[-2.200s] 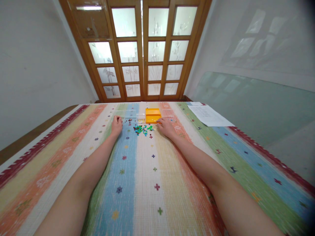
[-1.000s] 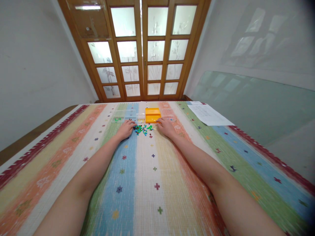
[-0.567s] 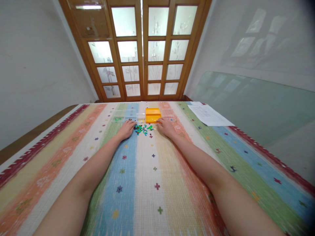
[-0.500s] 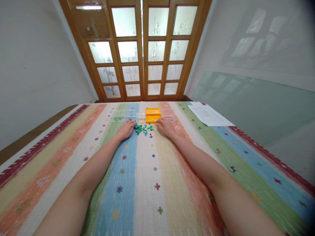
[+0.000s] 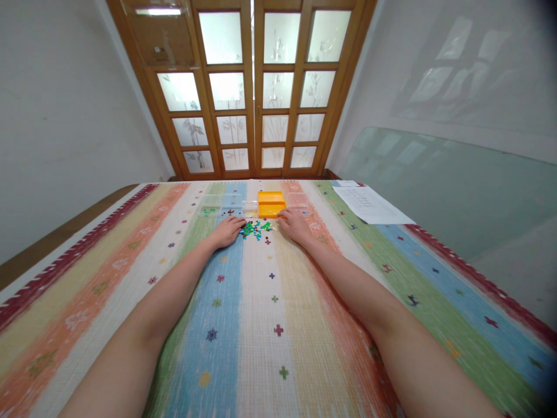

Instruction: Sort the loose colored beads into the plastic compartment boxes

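The left hand lies low on the striped bench, its fingers stretched to the edge of the little pile of colored bits. The right hand rests on the pile's other side, fingertips by the orange box. Both are too small to tell if they pinch a bit.

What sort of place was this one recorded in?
Most likely a room in a home, not a workshop: wooden doors with frosted, leaf-patterned panes, a table under a striped woven cloth, and small coloured pieces by an orange tray between the left hand and right hand.
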Tool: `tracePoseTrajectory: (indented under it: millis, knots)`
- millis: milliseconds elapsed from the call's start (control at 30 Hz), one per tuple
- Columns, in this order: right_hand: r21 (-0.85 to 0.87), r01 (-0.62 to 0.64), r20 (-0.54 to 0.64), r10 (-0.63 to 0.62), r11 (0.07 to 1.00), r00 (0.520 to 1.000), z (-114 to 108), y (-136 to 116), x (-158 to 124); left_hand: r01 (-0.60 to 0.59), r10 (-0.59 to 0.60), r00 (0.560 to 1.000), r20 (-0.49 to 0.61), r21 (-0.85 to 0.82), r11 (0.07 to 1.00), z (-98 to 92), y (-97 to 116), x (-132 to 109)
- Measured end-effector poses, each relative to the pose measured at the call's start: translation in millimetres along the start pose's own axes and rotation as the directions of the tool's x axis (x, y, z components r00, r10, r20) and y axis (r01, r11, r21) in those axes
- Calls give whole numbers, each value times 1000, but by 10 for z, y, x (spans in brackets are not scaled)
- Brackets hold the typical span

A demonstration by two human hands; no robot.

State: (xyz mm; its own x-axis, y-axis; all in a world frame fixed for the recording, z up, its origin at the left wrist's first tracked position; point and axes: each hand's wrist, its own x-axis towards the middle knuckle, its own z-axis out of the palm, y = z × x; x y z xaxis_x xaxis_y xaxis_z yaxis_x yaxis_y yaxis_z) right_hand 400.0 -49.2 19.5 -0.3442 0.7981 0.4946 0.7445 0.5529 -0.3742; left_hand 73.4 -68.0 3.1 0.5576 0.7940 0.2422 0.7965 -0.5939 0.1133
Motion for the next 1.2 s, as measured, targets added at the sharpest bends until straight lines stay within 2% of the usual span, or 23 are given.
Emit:
tracePoseTrajectory:
  millis: [167,267,400,500,600,700,800,1000,1100,1200]
  knots:
    - [2,27,-20,-27,1000,999,18,14,7,-12,12,999,-40,-17,1000,0,25,-6]
    - [17,71,-33,-71,997,997,10,14,-1,-1,-4,994,-107,-47,999,8,22,-11]
    - [34,201,-12,-201,979,980,15,15,-14,61,-80,965,-249,-85,995,-18,-2,-6]
    - [29,293,33,-294,956,955,32,-12,-27,155,-170,934,-313,-73,985,-54,-45,-6]
    - [21,321,67,-322,947,944,32,-63,-49,263,-256,913,-317,-19,965,-63,-117,-27]
    - [17,322,127,-322,947,938,8,-106,-68,315,-293,918,-268,40,948,-45,-181,-57]
    - [27,302,167,-302,953,939,-22,-128,-71,272,-252,936,-244,52,961,-42,-163,-65]
    - [125,320,186,-339,939,922,-14,-158,-48,75,-68,976,-206,27,997,-86,55,-32]
    - [125,325,181,-343,938,922,16,-167,-42,63,-61,979,-193,5,998,-98,93,-36]
    - [93,286,144,-297,954,944,22,-126,-27,67,-71,977,-203,-23,997,-111,83,-41]
